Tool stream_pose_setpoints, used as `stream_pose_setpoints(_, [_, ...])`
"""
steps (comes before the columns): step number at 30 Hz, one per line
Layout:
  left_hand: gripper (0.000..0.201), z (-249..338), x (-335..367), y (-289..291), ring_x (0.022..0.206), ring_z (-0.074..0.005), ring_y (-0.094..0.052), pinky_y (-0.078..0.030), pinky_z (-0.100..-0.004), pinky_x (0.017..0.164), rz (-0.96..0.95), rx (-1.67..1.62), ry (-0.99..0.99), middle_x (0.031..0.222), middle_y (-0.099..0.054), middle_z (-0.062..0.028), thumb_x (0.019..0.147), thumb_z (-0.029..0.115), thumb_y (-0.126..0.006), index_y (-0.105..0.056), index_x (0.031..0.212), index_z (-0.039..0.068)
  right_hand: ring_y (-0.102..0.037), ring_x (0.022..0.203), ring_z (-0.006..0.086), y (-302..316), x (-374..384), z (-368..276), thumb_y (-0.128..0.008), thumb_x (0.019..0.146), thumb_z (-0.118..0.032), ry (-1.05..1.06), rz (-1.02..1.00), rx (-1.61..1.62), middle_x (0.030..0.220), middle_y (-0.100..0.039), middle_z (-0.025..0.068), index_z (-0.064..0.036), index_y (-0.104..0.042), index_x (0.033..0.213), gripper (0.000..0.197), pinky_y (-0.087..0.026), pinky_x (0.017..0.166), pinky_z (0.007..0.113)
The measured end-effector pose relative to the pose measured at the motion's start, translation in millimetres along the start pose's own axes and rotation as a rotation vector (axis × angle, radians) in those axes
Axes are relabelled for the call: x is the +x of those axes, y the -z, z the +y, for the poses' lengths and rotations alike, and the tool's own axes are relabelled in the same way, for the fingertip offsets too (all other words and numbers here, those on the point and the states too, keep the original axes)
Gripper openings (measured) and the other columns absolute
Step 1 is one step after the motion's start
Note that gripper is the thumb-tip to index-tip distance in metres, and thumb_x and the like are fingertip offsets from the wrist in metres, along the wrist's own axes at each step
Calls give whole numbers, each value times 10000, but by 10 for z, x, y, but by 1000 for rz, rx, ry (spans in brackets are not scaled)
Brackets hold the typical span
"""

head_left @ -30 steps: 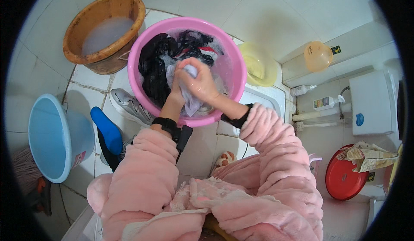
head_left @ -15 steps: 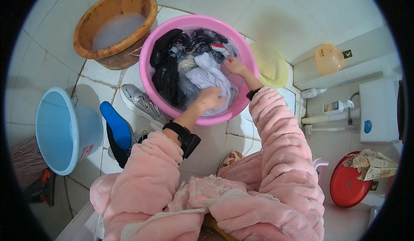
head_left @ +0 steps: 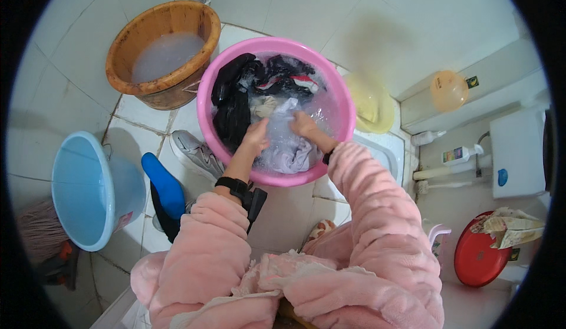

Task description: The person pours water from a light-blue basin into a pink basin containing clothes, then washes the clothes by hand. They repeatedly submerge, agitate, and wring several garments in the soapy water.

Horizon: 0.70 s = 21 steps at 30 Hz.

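White-tiled floor + pale tiled walls, seen from above. On floor, upper mid of view: pink basin w/ sudsy water. In basin, near side: white cloth, crumpled, partly under water, roughly betw. & below both hands. L hand at L edge of cloth, fingers bent down; can't tell if gripping. R hand at upper R of same cloth, fingers curled in; can't tell if pinching fabric. Hands apart, close to each other.

Also in basin: dark clothes along L + far side, red/white bit far R, beige cloth just above L hand. Pink fleece sleeves pushed up, black wristband on L wrist.

Around basin: wooden tub upper L w/ cloudy water, gray shoe just beside basin, blue insole nearby, lt. blue bucket far L, yellow basin R, red round plastic item lower R.
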<state>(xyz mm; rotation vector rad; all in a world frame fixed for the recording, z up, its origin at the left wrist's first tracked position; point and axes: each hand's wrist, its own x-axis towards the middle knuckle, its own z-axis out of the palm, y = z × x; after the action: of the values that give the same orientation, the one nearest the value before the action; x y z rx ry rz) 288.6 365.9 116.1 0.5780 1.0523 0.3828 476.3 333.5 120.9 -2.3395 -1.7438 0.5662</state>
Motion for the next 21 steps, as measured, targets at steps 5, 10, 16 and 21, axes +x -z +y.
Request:
stream_pose_setpoints(5, [702, -60, -126, -233, 1146, -301, -507, -407, -511, 928, -250, -600, -20, 1290, -495, -125, 841, 630, -422, -447, 1302, 102, -628, 892, 349, 720, -451, -833, -562, 772, -282, 61, -37, 711, 932, -635, 257, 24, -628, 972, 371, -479, 776, 413])
stream_pose_setpoints(10, [611, 217, -298, -241, 973, -263, -598, -487, -397, 848, -442, -728, -349, 1087, -596, -112, 852, 583, -430, -541, 1180, 80, -593, 688, 188, 987, -825, -1438, -610, 796, -263, 285, 250, 560, 756, -621, 128, 11, -603, 919, 300, -463, 635, 306])
stream_pose_setpoints(16, [565, 379, -513, -435, 924, -245, -604, -486, -392, 829, -124, -534, -403, 1029, -602, -111, 847, 506, -509, -556, 1139, 25, -600, 834, 405, 746, -213, -1098, -499, 848, -435, 133, 317, 219, 847, -628, 235, -61, -632, 975, 417, -468, 719, 477])
stream_pose_setpoints(21, [370, 621, -604, -444, 861, -139, -545, -428, -289, 778, 155, 121, -642, 972, -617, -52, 851, 294, -591, -613, 1014, -38, -610, 878, 411, 931, 243, 30, -473, 822, -476, -88, 212, -6, 880, -634, 249, 6, -605, 979, 523, -477, 782, 473])
